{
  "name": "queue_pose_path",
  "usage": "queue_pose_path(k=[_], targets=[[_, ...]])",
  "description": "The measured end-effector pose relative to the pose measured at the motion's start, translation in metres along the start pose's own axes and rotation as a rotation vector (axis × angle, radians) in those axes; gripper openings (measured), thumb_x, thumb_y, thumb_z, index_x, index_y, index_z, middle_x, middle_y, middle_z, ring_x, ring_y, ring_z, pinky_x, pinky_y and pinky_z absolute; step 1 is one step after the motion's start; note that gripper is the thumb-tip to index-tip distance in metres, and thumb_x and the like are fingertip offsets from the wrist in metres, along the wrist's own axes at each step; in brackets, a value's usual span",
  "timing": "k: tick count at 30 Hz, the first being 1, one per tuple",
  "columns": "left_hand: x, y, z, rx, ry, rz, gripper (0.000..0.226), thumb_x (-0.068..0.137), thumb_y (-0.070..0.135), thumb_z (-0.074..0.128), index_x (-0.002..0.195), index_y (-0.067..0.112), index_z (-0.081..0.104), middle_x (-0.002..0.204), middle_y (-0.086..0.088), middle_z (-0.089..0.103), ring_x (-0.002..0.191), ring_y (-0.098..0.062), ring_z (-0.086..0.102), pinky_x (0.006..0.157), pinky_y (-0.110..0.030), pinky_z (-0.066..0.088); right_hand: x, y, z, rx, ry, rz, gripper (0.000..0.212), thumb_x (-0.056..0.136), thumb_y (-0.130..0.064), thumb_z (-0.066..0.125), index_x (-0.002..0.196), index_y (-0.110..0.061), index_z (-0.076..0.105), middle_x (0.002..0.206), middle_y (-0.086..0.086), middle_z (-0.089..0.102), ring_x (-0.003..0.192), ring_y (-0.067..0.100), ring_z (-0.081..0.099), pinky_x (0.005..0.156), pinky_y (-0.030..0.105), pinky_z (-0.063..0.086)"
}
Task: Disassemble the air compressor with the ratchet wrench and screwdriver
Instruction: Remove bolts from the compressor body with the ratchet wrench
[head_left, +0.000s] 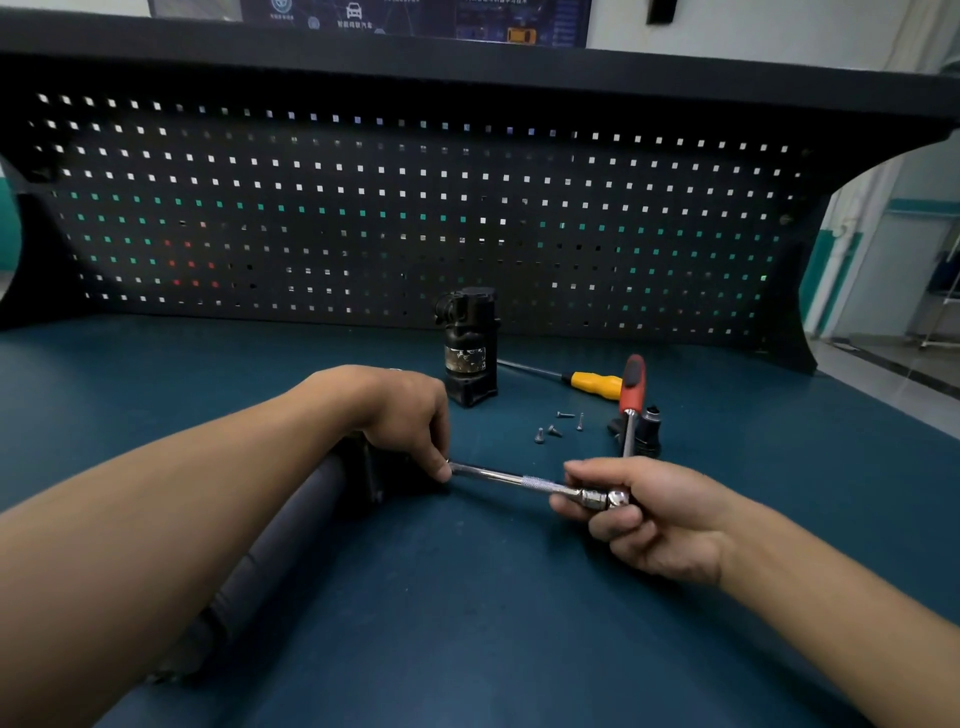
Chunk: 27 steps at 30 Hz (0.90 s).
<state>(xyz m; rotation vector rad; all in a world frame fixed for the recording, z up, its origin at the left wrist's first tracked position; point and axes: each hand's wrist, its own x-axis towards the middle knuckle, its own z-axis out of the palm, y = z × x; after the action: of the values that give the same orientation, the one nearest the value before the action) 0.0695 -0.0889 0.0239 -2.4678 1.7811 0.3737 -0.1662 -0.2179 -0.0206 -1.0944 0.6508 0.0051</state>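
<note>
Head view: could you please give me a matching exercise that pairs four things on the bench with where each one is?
Things:
1. ratchet wrench
2. yellow screwdriver
3. loose screws
4. upright compressor part

Places:
A. scattered on the blue mat
B. standing near the pegboard
C. gripped by the right hand, its tip at the fingers of the left hand
D. lying flat behind the screws

Pairs: 1-C, 2-D, 3-A, 4-B
</note>
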Motion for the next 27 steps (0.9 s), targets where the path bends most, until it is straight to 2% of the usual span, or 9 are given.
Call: queue_pose_path(k=[3, 6, 11, 13, 15, 18, 21, 23, 27], targets=[[0.000, 0.000, 0.001, -0.005, 0.004, -0.003, 0.015, 0.076, 0.051, 0.080, 0.069, 0.039, 0.073, 0.067, 0.026, 0.068, 0.075, 0.001, 0.065, 0.073, -0.023, 0.050, 0.001, 0.004, -0.002, -0.148, 0.023, -0.092, 0.021, 0.071, -0.017, 0.075, 0.086, -0.017, 0.059, 0.082, 0.011, 0.073, 0.035, 0.003, 0.034, 0.029, 0.013, 0.023], [0.001, 0.000, 0.001, -0.007, 0.003, -0.021, 0.019, 0.075, 0.052, 0.080, 0.066, 0.038, 0.070, 0.069, 0.023, 0.069, 0.077, -0.002, 0.065, 0.074, -0.024, 0.051, 0.001, 0.007, -0.004, -0.412, 0.118, -0.301, 0.013, 0.085, -0.008, 0.074, 0.086, -0.015, 0.063, 0.083, 0.014, 0.075, 0.038, 0.008, 0.038, 0.036, 0.018, 0.026], [0.000, 0.001, 0.000, 0.006, -0.044, -0.033, 0.016, 0.078, 0.056, 0.077, 0.074, 0.041, 0.072, 0.078, 0.020, 0.070, 0.084, -0.005, 0.065, 0.082, -0.028, 0.053, -0.001, 0.012, -0.007, -0.983, 0.228, -0.750, 0.008, 0.090, -0.009, 0.073, 0.083, -0.005, 0.072, 0.077, -0.006, 0.074, 0.063, 0.002, 0.061, 0.066, 0.024, 0.050], [0.000, 0.002, -0.001, 0.009, -0.064, -0.029, 0.016, 0.078, 0.056, 0.076, 0.086, 0.041, 0.076, 0.083, 0.021, 0.071, 0.089, -0.006, 0.066, 0.089, -0.031, 0.054, -0.003, 0.015, -0.007, -1.165, 0.193, -0.901, 0.015, 0.090, -0.001, 0.066, 0.075, 0.002, 0.065, 0.068, -0.007, 0.065, 0.064, 0.007, 0.058, 0.066, 0.033, 0.050], [0.000, 0.001, -0.001, 0.005, -0.073, -0.028, 0.019, 0.079, 0.055, 0.076, 0.094, 0.042, 0.077, 0.086, 0.023, 0.073, 0.092, -0.005, 0.067, 0.092, -0.031, 0.053, -0.005, 0.017, -0.004, -1.279, 0.153, -1.001, 0.024, 0.084, 0.007, 0.057, 0.069, -0.011, 0.063, 0.068, -0.001, 0.060, 0.065, 0.018, 0.057, 0.062, 0.041, 0.048], [0.000, 0.000, 0.000, 0.008, -0.064, -0.005, 0.016, 0.080, 0.053, 0.076, 0.092, 0.042, 0.077, 0.083, 0.025, 0.072, 0.090, -0.003, 0.067, 0.089, -0.029, 0.053, -0.007, 0.014, -0.003, -1.251, 0.151, -1.005, 0.039, 0.085, 0.007, 0.059, 0.059, -0.021, 0.051, 0.062, -0.001, 0.051, 0.059, 0.016, 0.047, 0.058, 0.042, 0.042], [0.001, -0.001, 0.001, 0.021, -0.053, 0.017, 0.010, 0.080, 0.051, 0.076, 0.083, 0.042, 0.077, 0.073, 0.029, 0.069, 0.080, 0.002, 0.065, 0.078, -0.025, 0.050, -0.006, 0.014, -0.002, -1.117, 0.158, -0.855, 0.039, 0.091, -0.002, 0.067, 0.059, -0.022, 0.057, 0.057, -0.001, 0.051, 0.057, 0.002, 0.042, 0.055, 0.029, 0.038], [0.002, -0.001, 0.001, 0.022, -0.050, 0.015, 0.013, 0.079, 0.052, 0.077, 0.086, 0.041, 0.077, 0.073, 0.029, 0.069, 0.080, 0.003, 0.064, 0.076, -0.023, 0.049, -0.007, 0.012, 0.002, -0.864, 0.158, -0.691, 0.024, 0.091, -0.002, 0.068, 0.074, -0.020, 0.072, 0.066, -0.005, 0.070, 0.052, -0.002, 0.048, 0.051, 0.015, 0.038], [0.001, -0.002, 0.001, 0.013, -0.052, 0.013, 0.017, 0.078, 0.054, 0.077, 0.089, 0.041, 0.077, 0.074, 0.029, 0.069, 0.079, 0.004, 0.064, 0.074, -0.022, 0.046, -0.006, 0.006, 0.010, -0.238, 0.110, -0.282, 0.007, 0.096, -0.008, 0.060, 0.100, -0.012, 0.064, 0.097, 0.019, 0.076, 0.040, 0.005, 0.036, 0.034, 0.015, 0.025]])
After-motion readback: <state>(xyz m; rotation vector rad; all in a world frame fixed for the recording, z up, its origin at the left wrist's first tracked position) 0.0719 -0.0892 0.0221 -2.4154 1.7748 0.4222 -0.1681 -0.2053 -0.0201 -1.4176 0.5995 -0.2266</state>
